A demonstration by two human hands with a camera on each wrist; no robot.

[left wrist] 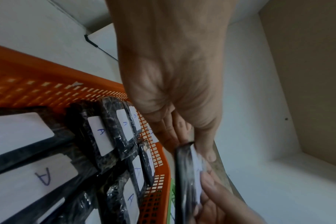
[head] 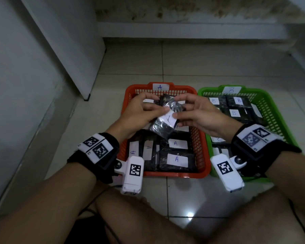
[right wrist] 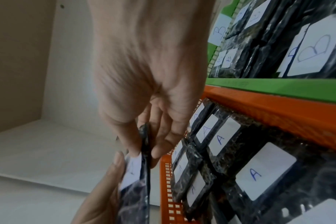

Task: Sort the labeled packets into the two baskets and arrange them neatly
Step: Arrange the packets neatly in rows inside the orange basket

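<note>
Both hands hold one black plastic-wrapped packet (head: 163,126) tilted in the air above the orange basket (head: 165,174) marked A. My left hand (head: 155,108) pinches its upper left edge, and my right hand (head: 178,110) pinches the white label end. Thumbs cover part of the label, so I cannot read its letter. The left wrist view shows the left hand (left wrist: 194,148) pinching the packet (left wrist: 184,181) edge-on. From the right wrist, the right hand (right wrist: 146,153) pinches the same packet (right wrist: 136,197). The green basket (head: 278,110) marked B stands to the right.
Several A-labelled packets (head: 176,160) lie in the orange basket, several B-labelled packets (head: 234,112) in the green one. The baskets touch side by side on a tiled floor (head: 183,191). A white cabinet (head: 74,50) stands at left, a wall step behind. My bare legs lie below.
</note>
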